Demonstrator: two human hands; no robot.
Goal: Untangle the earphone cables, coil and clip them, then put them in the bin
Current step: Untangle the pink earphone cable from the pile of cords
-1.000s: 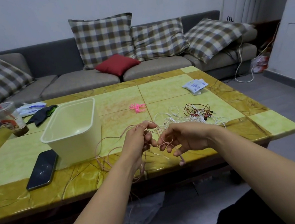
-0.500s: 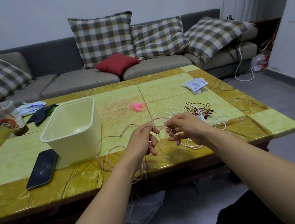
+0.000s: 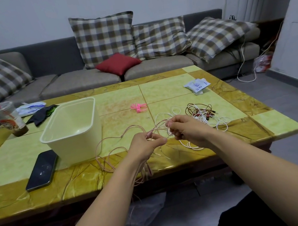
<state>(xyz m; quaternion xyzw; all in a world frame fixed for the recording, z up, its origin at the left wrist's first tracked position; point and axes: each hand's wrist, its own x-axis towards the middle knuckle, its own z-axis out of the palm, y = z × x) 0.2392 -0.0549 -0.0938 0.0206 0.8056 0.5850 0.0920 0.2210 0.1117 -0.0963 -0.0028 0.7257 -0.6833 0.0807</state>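
My left hand (image 3: 145,145) and my right hand (image 3: 188,129) are close together above the table's front edge, both pinching a thin pink earphone cable (image 3: 110,145). Its loops trail left over the table and hang down past the edge under my left wrist. A tangle of white cable (image 3: 222,123) and dark red cable (image 3: 199,108) lies just right of my right hand. A cream plastic bin (image 3: 72,129) stands to the left with nothing visible inside it. Pink clips (image 3: 138,107) lie further back near the table's middle.
A black phone (image 3: 42,169) lies by the bin's near left corner. A plastic drink cup with a straw (image 3: 8,119), a dark cloth (image 3: 43,114) and a white packet (image 3: 196,85) sit toward the table's (image 3: 39,192) back. A sofa with cushions stands behind.
My right hand has risen from a low, palm-up position and closed in on my left hand. Both hands moved slightly forward over the table, and now pinch the pink cable close together.
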